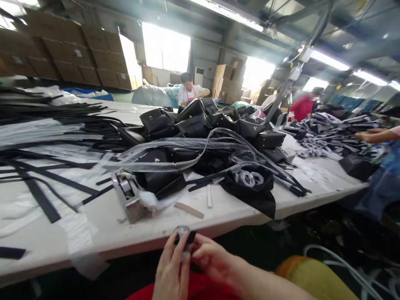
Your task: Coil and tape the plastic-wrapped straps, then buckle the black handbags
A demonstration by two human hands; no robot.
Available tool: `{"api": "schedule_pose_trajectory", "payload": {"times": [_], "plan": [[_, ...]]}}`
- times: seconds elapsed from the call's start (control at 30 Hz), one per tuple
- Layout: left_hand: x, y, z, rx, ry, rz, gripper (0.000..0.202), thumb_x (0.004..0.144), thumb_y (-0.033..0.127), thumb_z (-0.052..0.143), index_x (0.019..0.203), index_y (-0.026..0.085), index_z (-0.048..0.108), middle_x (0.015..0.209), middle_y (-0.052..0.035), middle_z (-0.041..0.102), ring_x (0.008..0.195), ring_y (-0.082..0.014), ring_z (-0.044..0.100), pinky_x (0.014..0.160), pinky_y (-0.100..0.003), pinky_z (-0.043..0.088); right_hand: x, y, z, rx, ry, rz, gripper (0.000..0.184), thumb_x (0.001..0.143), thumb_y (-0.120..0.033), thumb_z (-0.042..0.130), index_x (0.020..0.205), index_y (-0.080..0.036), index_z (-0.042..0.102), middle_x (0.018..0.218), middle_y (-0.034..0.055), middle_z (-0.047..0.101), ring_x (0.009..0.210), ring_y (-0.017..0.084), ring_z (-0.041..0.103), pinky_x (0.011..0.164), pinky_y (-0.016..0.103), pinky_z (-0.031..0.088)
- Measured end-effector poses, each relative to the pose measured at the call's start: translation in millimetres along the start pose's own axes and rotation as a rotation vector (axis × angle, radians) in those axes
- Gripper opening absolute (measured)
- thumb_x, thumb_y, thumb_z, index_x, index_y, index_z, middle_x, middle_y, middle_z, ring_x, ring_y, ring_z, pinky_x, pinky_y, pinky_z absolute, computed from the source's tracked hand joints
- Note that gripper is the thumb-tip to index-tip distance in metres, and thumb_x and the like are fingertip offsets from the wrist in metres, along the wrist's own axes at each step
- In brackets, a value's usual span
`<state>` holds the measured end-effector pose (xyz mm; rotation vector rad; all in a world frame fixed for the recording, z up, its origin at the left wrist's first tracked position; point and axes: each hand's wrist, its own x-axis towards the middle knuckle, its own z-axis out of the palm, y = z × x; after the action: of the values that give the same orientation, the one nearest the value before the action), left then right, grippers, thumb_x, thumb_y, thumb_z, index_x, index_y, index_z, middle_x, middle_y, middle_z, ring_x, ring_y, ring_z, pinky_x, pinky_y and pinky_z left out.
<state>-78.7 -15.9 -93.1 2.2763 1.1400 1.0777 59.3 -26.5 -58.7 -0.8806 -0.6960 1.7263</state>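
Just in front of the table's near edge, both my hands are closed around a short black strap [191,237] with a shiny grey piece at its top, whose kind I cannot make out. My left hand [171,266] has its fingers along the left side of it. From the right, my right hand [211,255] pinches it between thumb and fingers. Part of the strap is hidden behind the fingers. On the table beyond lie a tan strip [189,210], a small white strip [209,196] and a metal tape dispenser [128,196].
Black leather bags [193,121] are heaped mid-table, with plastic-wrapped straps [168,146] across them. More black straps [40,196] spread at left. A black pouch [250,193] holds white rings. A person [189,89] works across the table; another person's hands [371,135] are at right.
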Motion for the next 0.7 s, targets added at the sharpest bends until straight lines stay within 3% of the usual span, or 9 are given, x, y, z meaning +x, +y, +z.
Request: {"api": "schedule_pose_trajectory", "payload": {"times": [0.13, 0.23, 0.3, 0.33, 0.4, 0.47, 0.53, 0.6, 0.7], "plan": [[3.7, 14.0, 12.5, -0.041, -0.061, -0.027, 0.062, 0.097, 0.019, 0.036, 0.153, 0.028, 0.011, 0.157, -0.012, 0.025, 0.144, -0.0265, 0.028, 0.111, -0.049, 0.039, -13.4, -56.3, -50.4, -0.663, 0.419, -0.365, 0.036, 0.079, -0.04, 0.065, 0.107, -0.018, 0.062, 0.085, 0.0047, 0.065, 0.076, 0.02, 0.059, 0.074, 0.035, 0.048], [10.8, 9.1, 14.1, -0.006, -0.071, -0.056, 0.058, 0.098, 0.021, 0.037, 0.152, 0.024, 0.015, 0.154, -0.0133, 0.031, 0.143, -0.0251, 0.03, 0.111, -0.049, 0.039, -14.0, -127.2, -126.2, -1.305, 1.026, -0.845, 0.045, 0.08, -0.045, 0.062, 0.112, -0.014, 0.06, 0.104, 0.0161, 0.063, 0.1, 0.032, 0.056, 0.092, 0.047, 0.042], [26.1, -0.8, 9.8, 0.045, -0.068, -0.055, 0.051, 0.098, 0.024, 0.037, 0.148, 0.021, 0.027, 0.15, -0.0142, 0.038, 0.14, -0.0249, 0.034, 0.11, -0.049, 0.04, -11.2, -168.7, -186.5, -1.58, 1.335, -0.857, 0.048, 0.085, -0.043, 0.053, 0.115, -0.006, 0.058, 0.103, 0.0226, 0.061, 0.105, 0.037, 0.054, 0.095, 0.053, 0.038], [38.7, -6.3, 6.1, 0.075, -0.057, -0.045, 0.048, 0.098, 0.025, 0.037, 0.145, 0.018, 0.033, 0.148, -0.0151, 0.04, 0.139, -0.0254, 0.036, 0.11, -0.049, 0.04, -9.6, -184.3, -215.1, -1.687, 1.374, -0.755, 0.046, 0.086, -0.039, 0.049, 0.115, -0.004, 0.058, 0.104, 0.0239, 0.061, 0.105, 0.037, 0.055, 0.094, 0.052, 0.039], [74.7, -16.4, -3.7, 0.144, -0.026, -0.005, 0.045, 0.097, 0.029, 0.038, 0.14, 0.014, 0.041, 0.145, -0.0167, 0.045, 0.136, -0.0269, 0.039, 0.111, -0.05, 0.037, -7.0, -204.9, -260.6, -1.857, 1.205, -0.432, 0.039, 0.082, -0.032, 0.05, 0.109, -0.005, 0.061, 0.098, 0.0217, 0.063, 0.097, 0.035, 0.059, 0.088, 0.047, 0.044], [122.3, -24.2, -16.1, 0.237, 0.005, 0.035, 0.044, 0.096, 0.031, 0.041, 0.135, 0.011, 0.047, 0.141, -0.0175, 0.048, 0.134, -0.0277, 0.04, 0.113, -0.05, 0.033, -5.8, -214.0, -283.3, -1.967, 1.106, -0.314, 0.041, 0.08, -0.032, 0.052, 0.107, -0.004, 0.063, 0.097, 0.0228, 0.063, 0.095, 0.036, 0.06, 0.086, 0.046, 0.046], [174.3, -30.2, -30.2, 0.368, 0.016, 0.004, 0.041, 0.095, 0.028, 0.043, 0.131, 0.01, 0.051, 0.14, -0.0177, 0.05, 0.134, -0.027, 0.041, 0.115, -0.046, 0.03, -5.1, -214.7, -281.4, -2.031, 1.137, -0.515, 0.048, 0.081, -0.037, 0.049, 0.112, -0.002, 0.06, 0.104, 0.0256, 0.062, 0.103, 0.038, 0.057, 0.092, 0.049, 0.043], [222.4, -34.0, -44.2, 0.533, -0.095, -0.072, 0.044, 0.092, 0.024, 0.046, 0.133, 0.008, 0.049, 0.145, -0.0199, 0.043, 0.138, -0.0295, 0.035, 0.116, -0.048, 0.026, -4.6, -208.5, -260.1, -2.018, 1.107, -0.827, 0.05, 0.085, -0.04, 0.045, 0.117, -0.004, 0.058, 0.113, 0.0247, 0.059, 0.111, 0.038, 0.054, 0.098, 0.049, 0.04], [273.4, -25.1, -57.7, 0.603, -0.208, -0.086, 0.029, 0.084, 0.017, 0.056, 0.111, 0.006, 0.063, 0.128, -0.0236, 0.058, 0.128, -0.0337, 0.048, 0.112, -0.053, 0.027, -7.1, -190.9, -211.5, -1.943, 0.873, -1.036, 0.044, 0.088, -0.043, 0.047, 0.116, -0.013, 0.059, 0.118, 0.0174, 0.06, 0.111, 0.033, 0.056, 0.1, 0.047, 0.042]]}}
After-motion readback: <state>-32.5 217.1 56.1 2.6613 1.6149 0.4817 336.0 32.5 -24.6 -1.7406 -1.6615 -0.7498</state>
